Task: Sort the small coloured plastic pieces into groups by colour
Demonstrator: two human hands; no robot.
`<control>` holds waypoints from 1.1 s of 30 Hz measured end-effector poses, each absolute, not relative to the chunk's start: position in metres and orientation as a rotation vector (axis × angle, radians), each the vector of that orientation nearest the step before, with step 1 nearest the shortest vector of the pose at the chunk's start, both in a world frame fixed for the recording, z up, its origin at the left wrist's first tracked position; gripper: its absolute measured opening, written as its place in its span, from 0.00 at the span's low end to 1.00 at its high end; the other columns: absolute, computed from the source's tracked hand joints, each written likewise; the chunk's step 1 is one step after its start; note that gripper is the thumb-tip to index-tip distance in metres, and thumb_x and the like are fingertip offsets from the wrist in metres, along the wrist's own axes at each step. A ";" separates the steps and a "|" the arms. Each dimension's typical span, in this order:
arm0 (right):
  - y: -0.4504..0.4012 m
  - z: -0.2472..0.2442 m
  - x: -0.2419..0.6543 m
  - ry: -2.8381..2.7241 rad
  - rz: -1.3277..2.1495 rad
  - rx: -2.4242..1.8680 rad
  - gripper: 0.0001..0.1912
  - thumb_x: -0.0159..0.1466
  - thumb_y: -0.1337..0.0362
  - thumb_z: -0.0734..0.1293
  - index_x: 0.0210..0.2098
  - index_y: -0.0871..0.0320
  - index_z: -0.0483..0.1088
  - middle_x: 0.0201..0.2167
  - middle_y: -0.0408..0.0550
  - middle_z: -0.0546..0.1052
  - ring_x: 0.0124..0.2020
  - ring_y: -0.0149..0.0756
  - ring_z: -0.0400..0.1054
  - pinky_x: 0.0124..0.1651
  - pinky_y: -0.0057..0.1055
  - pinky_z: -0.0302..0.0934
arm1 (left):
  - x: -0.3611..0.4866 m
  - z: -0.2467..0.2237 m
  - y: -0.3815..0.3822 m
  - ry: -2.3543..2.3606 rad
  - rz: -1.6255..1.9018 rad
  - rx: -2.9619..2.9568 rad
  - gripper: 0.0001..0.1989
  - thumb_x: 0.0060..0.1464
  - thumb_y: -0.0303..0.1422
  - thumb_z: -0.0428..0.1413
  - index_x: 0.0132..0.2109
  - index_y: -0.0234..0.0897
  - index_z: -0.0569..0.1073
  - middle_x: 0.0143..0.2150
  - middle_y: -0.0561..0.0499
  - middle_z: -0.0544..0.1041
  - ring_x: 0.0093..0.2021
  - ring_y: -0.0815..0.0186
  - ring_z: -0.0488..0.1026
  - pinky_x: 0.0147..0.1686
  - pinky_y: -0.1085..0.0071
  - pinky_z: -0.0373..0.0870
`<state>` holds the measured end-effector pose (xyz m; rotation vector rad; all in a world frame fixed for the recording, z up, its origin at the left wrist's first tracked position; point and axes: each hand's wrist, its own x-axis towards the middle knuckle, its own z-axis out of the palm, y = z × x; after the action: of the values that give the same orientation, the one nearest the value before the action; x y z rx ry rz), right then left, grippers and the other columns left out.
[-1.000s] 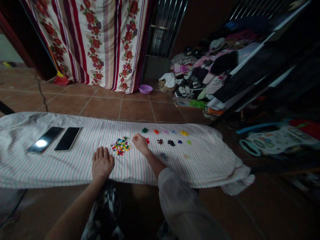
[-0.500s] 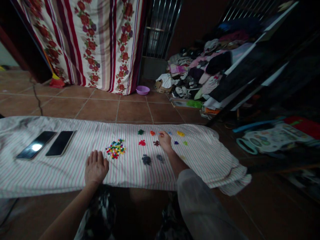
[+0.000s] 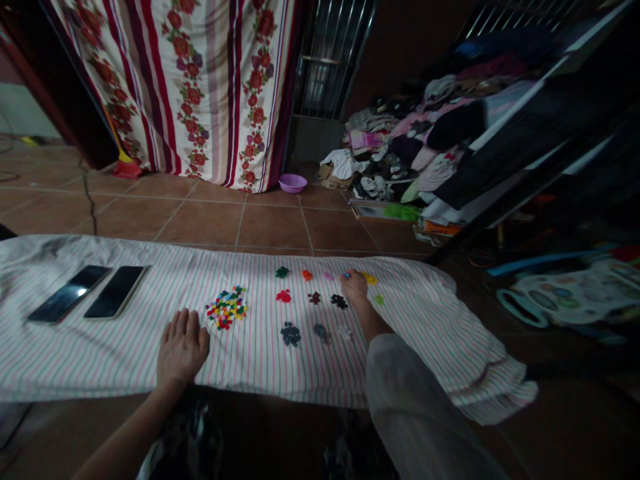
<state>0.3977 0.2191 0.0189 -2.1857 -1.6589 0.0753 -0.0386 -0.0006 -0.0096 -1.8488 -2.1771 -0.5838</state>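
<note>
My left hand (image 3: pixel 182 348) lies flat, fingers spread, on the striped cloth (image 3: pixel 150 360), just left of a mixed heap of small coloured pieces (image 3: pixel 227 308). Over the back right of the cloth, my right hand (image 3: pixel 355 285) is closed, its fingertips at a light blue spot; what they hold, if anything, is too small to name. Around it lie small piles: pink (image 3: pixel 328 275), black (image 3: pixel 339 301), yellow (image 3: pixel 370 278) and lime green (image 3: pixel 379 299). Farther left are green (image 3: pixel 283 272), orange (image 3: pixel 307 275), red (image 3: pixel 283 295) and brown (image 3: pixel 315 298) piles. Dark grey (image 3: pixel 290 334), grey (image 3: pixel 321 333) and whitish (image 3: pixel 345 332) piles sit nearer.
Two phones (image 3: pixel 70 293) (image 3: pixel 116 292) lie on the cloth at the left. Beyond it, a purple basin (image 3: pixel 293 183) stands on the tiled floor by a floral curtain (image 3: pixel 215 100). A heap of clothes (image 3: pixel 400 140) fills the back right.
My right hand has moved right, from beside the orange pile to the light blue spot, uncovering the pink and black piles. My left hand stays flat. The view has shifted slightly.
</note>
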 end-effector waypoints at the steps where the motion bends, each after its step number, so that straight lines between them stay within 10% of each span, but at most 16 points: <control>1: 0.220 0.018 0.397 -1.681 0.054 -2.187 0.14 0.61 0.67 0.65 0.44 0.62 0.77 0.40 0.58 0.80 0.47 0.44 0.73 0.52 0.33 0.62 | -0.039 -0.011 0.000 -2.171 -0.593 -1.854 0.26 0.59 0.37 0.43 0.60 0.28 0.68 0.60 0.31 0.71 0.67 0.46 0.61 0.64 0.46 0.59; 33: 0.213 0.016 0.415 -1.405 0.271 -2.040 0.23 0.58 0.72 0.58 0.49 0.59 0.76 0.40 0.55 0.80 0.46 0.44 0.74 0.53 0.38 0.64 | -0.040 -0.011 0.000 -2.111 -0.447 -1.806 0.28 0.62 0.38 0.40 0.58 0.21 0.70 0.60 0.29 0.70 0.64 0.45 0.64 0.62 0.50 0.61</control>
<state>0.4149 0.2131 0.0160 -2.0397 -1.4054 0.2705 -0.0399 -0.0004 -0.0111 -1.8057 -2.1109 -0.4474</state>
